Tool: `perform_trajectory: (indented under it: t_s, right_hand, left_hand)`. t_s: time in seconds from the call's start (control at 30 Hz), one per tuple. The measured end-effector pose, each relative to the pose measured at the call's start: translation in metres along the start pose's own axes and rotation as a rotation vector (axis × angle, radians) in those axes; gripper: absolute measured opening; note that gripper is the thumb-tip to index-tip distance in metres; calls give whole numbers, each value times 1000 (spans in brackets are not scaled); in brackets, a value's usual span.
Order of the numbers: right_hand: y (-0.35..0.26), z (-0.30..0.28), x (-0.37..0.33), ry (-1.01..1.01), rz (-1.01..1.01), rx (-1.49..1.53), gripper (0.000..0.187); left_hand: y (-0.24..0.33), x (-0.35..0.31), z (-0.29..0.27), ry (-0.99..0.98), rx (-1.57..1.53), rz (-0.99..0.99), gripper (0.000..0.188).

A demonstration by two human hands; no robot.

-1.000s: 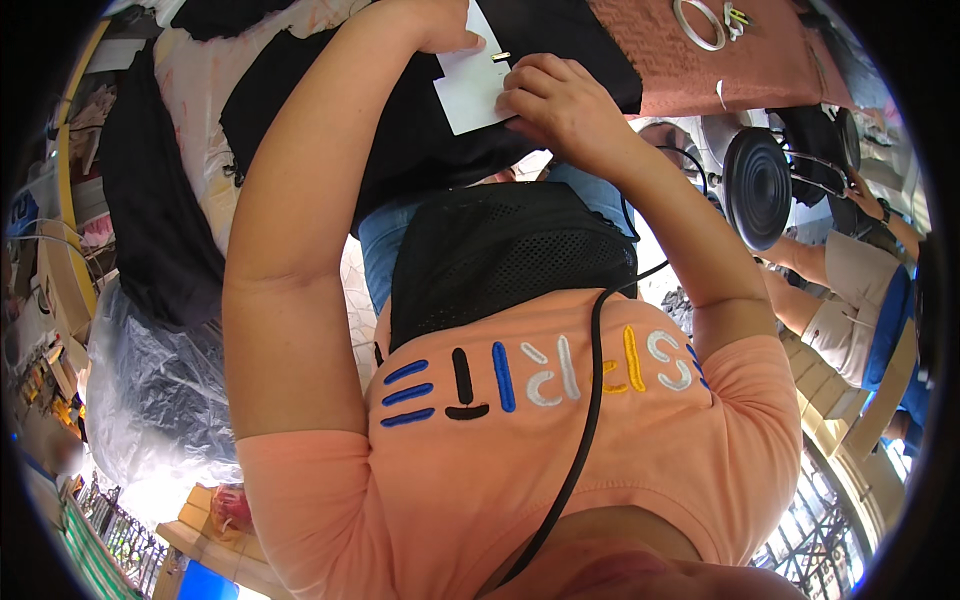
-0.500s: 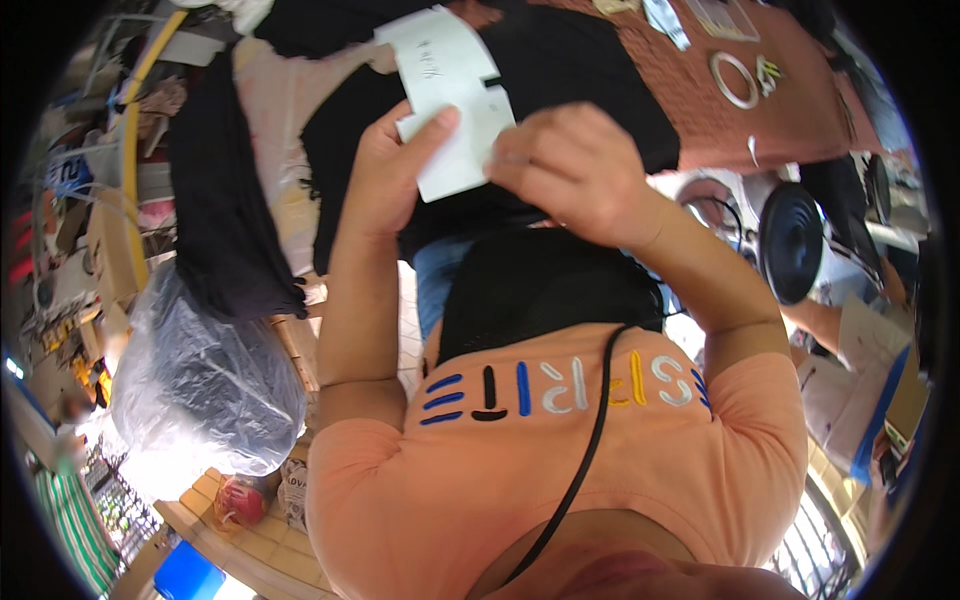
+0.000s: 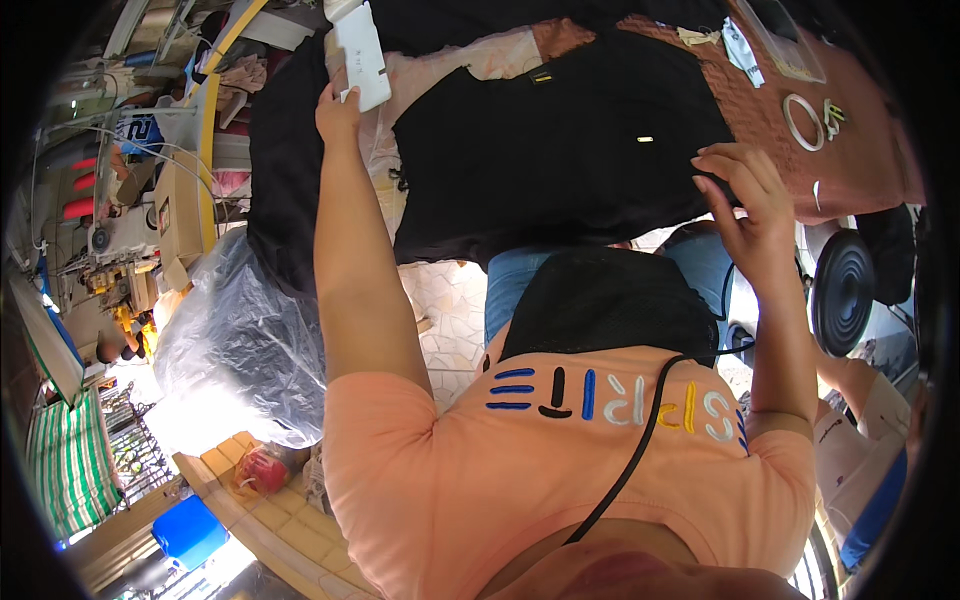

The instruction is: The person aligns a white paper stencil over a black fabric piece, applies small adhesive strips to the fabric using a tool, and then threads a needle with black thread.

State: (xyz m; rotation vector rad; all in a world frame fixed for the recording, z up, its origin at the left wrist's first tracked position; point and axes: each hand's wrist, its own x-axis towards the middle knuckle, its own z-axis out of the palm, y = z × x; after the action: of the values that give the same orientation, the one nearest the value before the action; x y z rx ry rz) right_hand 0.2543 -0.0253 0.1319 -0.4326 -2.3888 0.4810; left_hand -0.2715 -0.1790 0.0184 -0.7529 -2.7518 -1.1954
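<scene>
My left hand (image 3: 342, 112) is stretched out to the far left, its fingers closed on the lower end of a white card template (image 3: 362, 60) with a notch in its edge and some handwriting. A black garment (image 3: 530, 150) lies spread flat in front of me, with a neck label (image 3: 541, 77) at its far edge. On its right part sits a small pale metallic plate (image 3: 645, 139). My right hand (image 3: 745, 190) hovers by the garment's right edge, empty, with thumb and fingers apart.
A brown cloth (image 3: 770, 130) covers the right side, bearing a roll of tape (image 3: 803, 122), a clear plastic box (image 3: 790, 45) and small scraps. Folded black cloth (image 3: 285, 170) lies at the left above a clear plastic bag (image 3: 250, 340). A round black disc (image 3: 843, 293) stands at the right.
My left hand has carried the card away to the far left, uncovering the black garment. My right hand has left the card and moved right. The small plate on the garment now shows.
</scene>
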Motion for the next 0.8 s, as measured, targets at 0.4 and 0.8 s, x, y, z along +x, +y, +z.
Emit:
perform_trajectory:
  t_s: [0.4,0.8]
  right_hand:
    - [-59,-25,-4,-687,-312,1150,25]
    - [-57,-25,-38,-903,-120,1389,14]
  left_hand:
    - [225,-192,-80,-1046,-668,584,47]
    - [289,-280,-111,-1709,-993,1569,18]
